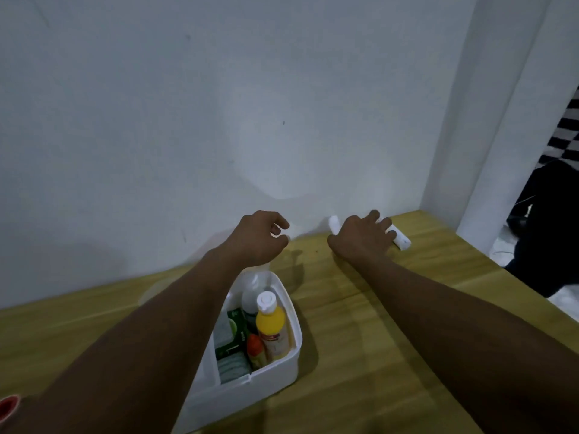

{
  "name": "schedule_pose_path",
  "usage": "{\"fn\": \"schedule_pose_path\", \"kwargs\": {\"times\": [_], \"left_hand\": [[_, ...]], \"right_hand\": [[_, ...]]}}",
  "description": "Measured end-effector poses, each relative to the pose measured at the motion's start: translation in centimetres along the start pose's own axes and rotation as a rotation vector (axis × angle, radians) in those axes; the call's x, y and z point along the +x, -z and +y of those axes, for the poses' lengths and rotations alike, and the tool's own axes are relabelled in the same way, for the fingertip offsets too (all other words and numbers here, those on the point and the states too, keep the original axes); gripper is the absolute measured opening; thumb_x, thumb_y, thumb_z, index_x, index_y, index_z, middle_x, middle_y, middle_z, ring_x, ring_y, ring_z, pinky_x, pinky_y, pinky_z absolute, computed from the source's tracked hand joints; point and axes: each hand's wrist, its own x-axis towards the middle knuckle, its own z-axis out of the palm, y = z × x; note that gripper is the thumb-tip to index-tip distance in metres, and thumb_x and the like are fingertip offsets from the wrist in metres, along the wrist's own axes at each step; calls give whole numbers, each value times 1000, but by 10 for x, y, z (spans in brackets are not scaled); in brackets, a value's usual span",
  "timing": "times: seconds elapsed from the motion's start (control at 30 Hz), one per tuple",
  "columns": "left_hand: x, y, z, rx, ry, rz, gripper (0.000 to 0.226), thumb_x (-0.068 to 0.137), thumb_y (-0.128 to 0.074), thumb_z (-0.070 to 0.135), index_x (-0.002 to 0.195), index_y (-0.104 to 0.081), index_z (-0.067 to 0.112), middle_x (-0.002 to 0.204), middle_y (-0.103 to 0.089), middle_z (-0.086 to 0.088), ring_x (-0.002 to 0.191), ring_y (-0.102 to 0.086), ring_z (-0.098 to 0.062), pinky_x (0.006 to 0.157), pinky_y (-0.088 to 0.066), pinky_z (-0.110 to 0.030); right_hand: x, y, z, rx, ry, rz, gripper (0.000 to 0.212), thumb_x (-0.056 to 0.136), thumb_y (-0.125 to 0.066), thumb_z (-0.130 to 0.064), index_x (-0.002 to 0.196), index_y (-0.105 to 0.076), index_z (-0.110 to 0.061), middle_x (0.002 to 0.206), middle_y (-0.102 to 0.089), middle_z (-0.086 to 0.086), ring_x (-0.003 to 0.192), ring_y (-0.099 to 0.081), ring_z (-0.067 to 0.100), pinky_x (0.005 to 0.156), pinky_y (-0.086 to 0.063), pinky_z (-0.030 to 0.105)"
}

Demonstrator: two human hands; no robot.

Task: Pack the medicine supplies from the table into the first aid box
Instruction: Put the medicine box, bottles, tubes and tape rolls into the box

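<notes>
The white first aid box (283,366) stands open on the wooden table (360,339), under my left forearm. Inside it are a yellow bottle with a white cap (272,327), a small orange bottle (255,349), a green packet (235,332), a clear bottle (250,294) and teal pads (233,368). My left hand (257,238) hovers beyond the box near the wall, fingers loosely curled and apart, holding nothing I can make out. My right hand (360,236) lies over a white roll (401,241) by the wall, fingers draped across it. Another white end (333,223) sticks out left of that hand.
A white wall rises right behind the table's far edge. The table's right edge runs diagonally past a white pillar (488,151). Beyond it sit dark fabric (548,233) and a black-and-white checkered surface (567,136). A red object (7,406) shows at the bottom left corner.
</notes>
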Motion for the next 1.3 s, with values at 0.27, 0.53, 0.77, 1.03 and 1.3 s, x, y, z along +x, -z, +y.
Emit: {"fn": "schedule_pose_path", "kwargs": {"times": [0.27,0.53,0.77,1.03,1.3], "left_hand": [[8,-1,2,9,4,0,30,90,-67,31,119,-68,22,113,-68,1,98,-63,-16,84,-41,-24],[19,-17,13,0,-8,-32,29,91,-66,30,119,-68,21,112,-68,1,94,-62,-14,84,-41,-23],[15,-15,15,23,-5,-25,30,90,-67,30,119,-69,21,111,-68,1,97,-62,-15,85,-41,-23],[-22,20,13,21,29,29,28,89,-68,28,115,-71,19,109,-71,-2,94,-63,-15,81,-42,-22],[-84,72,0,48,77,159,29,91,-67,27,118,-70,17,113,-70,-4,97,-59,-15,83,-40,-24]], "right_hand": [[10,-17,34,72,142,51,29,78,-46,-30,100,-59,-18,102,-66,1,100,-62,27,88,-39,43],[46,3,77,66,136,35,37,84,-56,-33,117,-55,-16,118,-56,6,115,-51,38,95,-40,49],[33,-21,95,194,363,87,29,81,-60,-20,110,-58,-13,107,-53,10,89,-59,33,73,-46,38],[-2,44,77,391,511,-12,23,78,-78,-28,94,-71,-13,99,-72,9,89,-66,28,76,-50,35],[-80,185,6,598,679,-801,35,86,-73,-14,118,-62,-8,106,-74,19,88,-73,31,77,-58,42]]}}
